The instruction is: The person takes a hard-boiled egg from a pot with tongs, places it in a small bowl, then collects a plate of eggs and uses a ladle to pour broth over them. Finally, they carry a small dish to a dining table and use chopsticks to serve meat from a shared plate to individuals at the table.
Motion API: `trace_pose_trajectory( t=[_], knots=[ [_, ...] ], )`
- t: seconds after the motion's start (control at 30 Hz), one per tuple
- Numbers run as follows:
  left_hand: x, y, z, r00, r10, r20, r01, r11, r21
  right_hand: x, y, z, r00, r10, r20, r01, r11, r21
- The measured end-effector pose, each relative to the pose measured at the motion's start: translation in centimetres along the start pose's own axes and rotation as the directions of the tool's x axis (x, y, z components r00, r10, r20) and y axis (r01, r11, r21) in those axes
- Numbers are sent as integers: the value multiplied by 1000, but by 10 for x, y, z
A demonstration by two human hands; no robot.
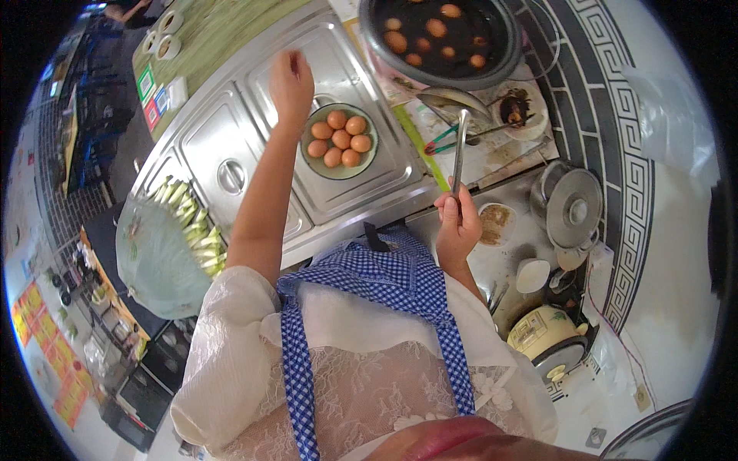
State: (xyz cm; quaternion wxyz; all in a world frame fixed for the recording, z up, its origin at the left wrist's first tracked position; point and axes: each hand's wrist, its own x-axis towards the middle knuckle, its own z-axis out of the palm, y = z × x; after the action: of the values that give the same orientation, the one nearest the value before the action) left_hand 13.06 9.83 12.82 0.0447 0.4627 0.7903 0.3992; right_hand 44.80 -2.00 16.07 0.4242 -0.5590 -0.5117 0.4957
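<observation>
My left hand [293, 86] is raised over the stainless steel pan lids, above and left of a bowl; its fingers are curled, and whether anything is inside them is hidden. The round bowl [339, 173] holds several brown eggs [341, 140] and rests on a steel lid [392, 167]. My right hand [458, 225] grips the metal handle of a ladle [452, 99], whose bowl end is just below a large pot. In that round pot [375, 63], several brown eggs [436, 27] sit in dark liquid.
Red-and-green-handled tongs [444, 140] and a white bowl with dark residue [536, 124] lie right of the lids. A lidded steel pot [571, 210] and a yellow rice cooker [542, 331] stand farther right. Cut green vegetables [193, 222] are at left; small cups [168, 47] stand on the green counter.
</observation>
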Motion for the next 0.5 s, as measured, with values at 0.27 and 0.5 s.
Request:
trace_pose_trajectory(
  t=[0.27,0.5],
  knots=[
    [-145,-83,-6,907,110,406,-284,872,400,-17,13,29,982,-134,132,134,991,9],
    [-128,-66,6,895,-117,431,-198,761,618,-34,-3,39,964,-172,203,195,976,-98]
  ],
)
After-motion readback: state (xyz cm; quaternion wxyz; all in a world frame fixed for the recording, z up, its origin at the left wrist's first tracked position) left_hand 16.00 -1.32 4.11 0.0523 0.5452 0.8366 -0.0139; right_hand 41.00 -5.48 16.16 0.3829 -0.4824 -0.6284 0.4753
